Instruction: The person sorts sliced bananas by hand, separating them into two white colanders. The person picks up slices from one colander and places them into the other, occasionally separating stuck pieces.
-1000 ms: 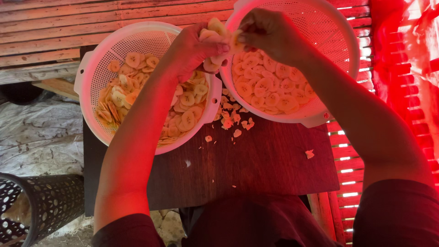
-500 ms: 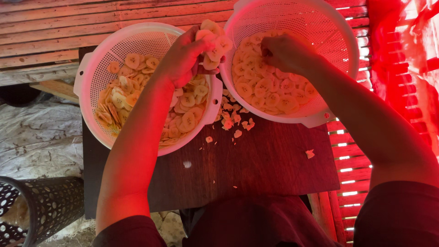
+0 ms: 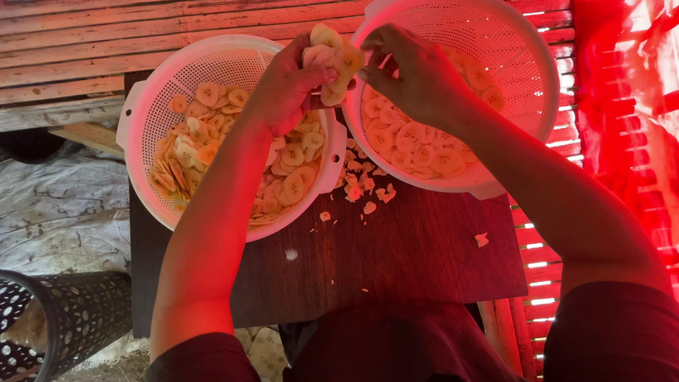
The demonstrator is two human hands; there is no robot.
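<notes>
Two white perforated colanders stand side by side on a dark wooden board (image 3: 417,262). The left colander (image 3: 145,120) holds pale banana slices, and so does the right colander (image 3: 537,85). My left hand (image 3: 286,88) is raised between the two rims, shut on a stuck-together clump of banana slices (image 3: 331,56). My right hand (image 3: 414,71) hovers over the right colander, its fingertips pinching a slice at the clump's right edge. Small crumbs and broken pieces (image 3: 364,191) lie on the board between the colanders.
A black perforated metal basket (image 3: 56,318) sits at the lower left. Behind the board runs a slatted wooden wall (image 3: 106,42). A grey sheet (image 3: 56,205) covers the ground on the left. Red-lit slats (image 3: 622,141) fill the right side.
My right hand dropped into the right colander, then came back up to the clump. My left hand kept the clump raised between the colanders.
</notes>
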